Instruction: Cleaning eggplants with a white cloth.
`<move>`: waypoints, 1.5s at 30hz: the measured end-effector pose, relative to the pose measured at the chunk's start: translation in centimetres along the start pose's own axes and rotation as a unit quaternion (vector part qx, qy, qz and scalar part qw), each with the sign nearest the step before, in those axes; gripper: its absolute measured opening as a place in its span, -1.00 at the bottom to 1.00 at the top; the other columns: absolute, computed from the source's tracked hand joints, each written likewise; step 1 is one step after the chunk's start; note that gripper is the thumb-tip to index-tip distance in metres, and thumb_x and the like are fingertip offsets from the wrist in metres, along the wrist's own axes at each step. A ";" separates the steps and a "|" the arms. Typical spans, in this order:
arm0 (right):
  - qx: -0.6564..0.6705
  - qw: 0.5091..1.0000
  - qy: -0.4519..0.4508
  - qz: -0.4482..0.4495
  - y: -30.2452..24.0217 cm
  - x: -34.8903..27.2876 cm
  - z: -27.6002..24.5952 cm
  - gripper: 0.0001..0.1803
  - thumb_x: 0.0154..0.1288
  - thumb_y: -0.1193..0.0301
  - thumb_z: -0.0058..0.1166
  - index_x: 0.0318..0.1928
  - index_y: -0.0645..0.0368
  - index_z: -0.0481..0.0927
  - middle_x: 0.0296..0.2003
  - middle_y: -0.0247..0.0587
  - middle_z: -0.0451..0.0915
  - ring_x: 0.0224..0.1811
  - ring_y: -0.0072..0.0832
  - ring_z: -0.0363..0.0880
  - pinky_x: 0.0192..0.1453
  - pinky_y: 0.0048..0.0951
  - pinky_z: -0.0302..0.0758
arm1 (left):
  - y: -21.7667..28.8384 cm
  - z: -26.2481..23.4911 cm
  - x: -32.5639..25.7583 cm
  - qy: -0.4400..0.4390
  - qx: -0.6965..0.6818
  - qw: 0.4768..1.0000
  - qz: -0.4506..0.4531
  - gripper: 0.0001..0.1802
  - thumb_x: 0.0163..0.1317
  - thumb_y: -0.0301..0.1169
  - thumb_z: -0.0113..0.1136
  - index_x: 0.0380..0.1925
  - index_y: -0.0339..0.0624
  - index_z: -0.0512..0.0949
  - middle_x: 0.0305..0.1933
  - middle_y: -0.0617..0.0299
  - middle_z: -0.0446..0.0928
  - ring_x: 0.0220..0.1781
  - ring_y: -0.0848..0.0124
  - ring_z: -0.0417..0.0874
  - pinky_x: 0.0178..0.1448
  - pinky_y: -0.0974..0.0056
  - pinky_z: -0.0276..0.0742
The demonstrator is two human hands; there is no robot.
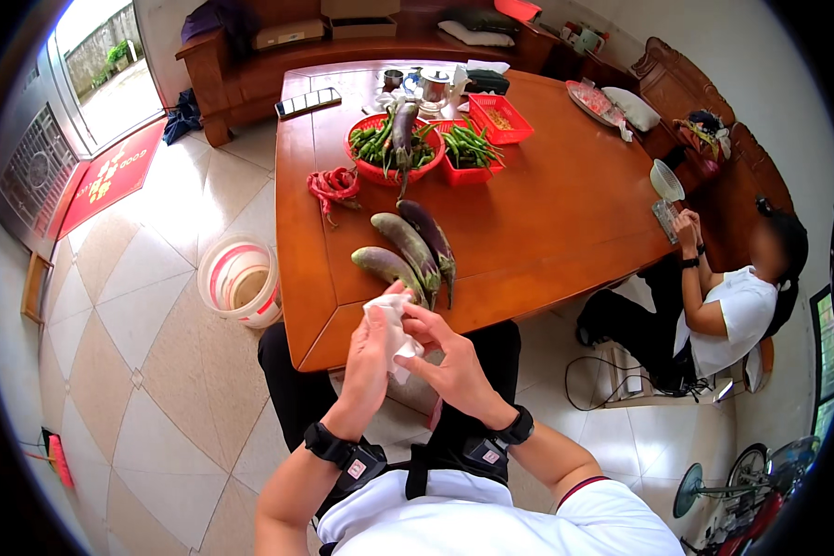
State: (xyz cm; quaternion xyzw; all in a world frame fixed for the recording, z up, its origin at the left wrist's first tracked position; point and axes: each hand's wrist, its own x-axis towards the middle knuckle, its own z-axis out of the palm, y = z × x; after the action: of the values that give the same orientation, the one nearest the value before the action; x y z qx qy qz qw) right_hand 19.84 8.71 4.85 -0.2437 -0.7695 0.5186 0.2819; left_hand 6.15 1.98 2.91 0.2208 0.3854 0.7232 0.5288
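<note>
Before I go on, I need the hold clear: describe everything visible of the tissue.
The tissue is white, thin and soft-looking, paper or cloth, crumpled, with a loose lower end. The left hand and right hand hold it between them, partly hiding it, by the near edge of the table, close to the eggplants.

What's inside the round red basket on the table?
Green peppers are in the round red basket, with a dark purple eggplant lying on top. They hide the basket's bottom, so whatever lies deeper can't be seen.
</note>
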 end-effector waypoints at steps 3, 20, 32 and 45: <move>0.029 0.999 -0.001 0.034 0.7 -0.1 0.0 -0.48 0.36 0.46 0.32 0.30 0.26 0.53 -0.08 -0.20 0.74 -0.14 -0.63 0.58 0.04 -0.50 0.55 | -0.6 0.2 -0.6 -0.028 0.023 0.999 -0.032 -0.34 0.71 0.00 -0.30 0.57 -0.23 0.19 0.52 0.08 0.39 0.40 0.38 0.52 0.47 0.21 0.46; -0.408 0.901 0.120 -0.087 3.1 2.2 -0.1 -0.40 0.31 0.15 0.37 0.29 0.06 0.53 -0.08 -0.17 0.55 -0.19 -0.19 0.61 -0.06 -0.27 0.52 | 1.6 -5.4 -1.4 0.210 0.061 0.971 0.099 -0.53 0.63 -0.07 0.04 -0.11 -0.32 0.66 -0.24 0.13 0.76 -0.32 0.43 0.79 -0.28 0.34 0.71; -0.209 0.976 0.062 -0.018 1.5 1.0 0.3 -0.42 0.27 0.33 0.37 0.26 0.22 0.56 -0.04 -0.04 0.57 -0.17 -0.16 0.69 -0.07 -0.25 0.64 | 3.6 -5.2 -2.2 0.277 0.366 0.830 0.316 -0.76 0.37 -0.58 0.31 0.02 -0.32 0.70 -0.04 0.13 0.69 -0.03 0.38 0.73 0.14 0.32 0.62; 0.023 0.992 0.063 0.106 2.0 0.5 -0.6 -0.59 0.38 0.31 0.29 0.09 0.37 0.69 -0.39 -0.21 0.70 -0.40 -0.67 0.58 -0.27 -0.54 0.53 | 1.1 -3.7 0.9 0.037 0.674 0.603 0.425 -0.66 0.09 -0.55 0.31 -0.09 -0.10 0.75 -0.10 0.24 0.66 -0.01 0.17 0.67 0.13 0.09 0.64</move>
State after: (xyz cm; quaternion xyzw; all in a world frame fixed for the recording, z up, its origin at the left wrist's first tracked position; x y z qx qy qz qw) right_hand 20.01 10.09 3.26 -0.3496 -0.7076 0.5471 0.2788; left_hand 2.46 1.50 1.44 0.6265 0.6456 0.4096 -0.1514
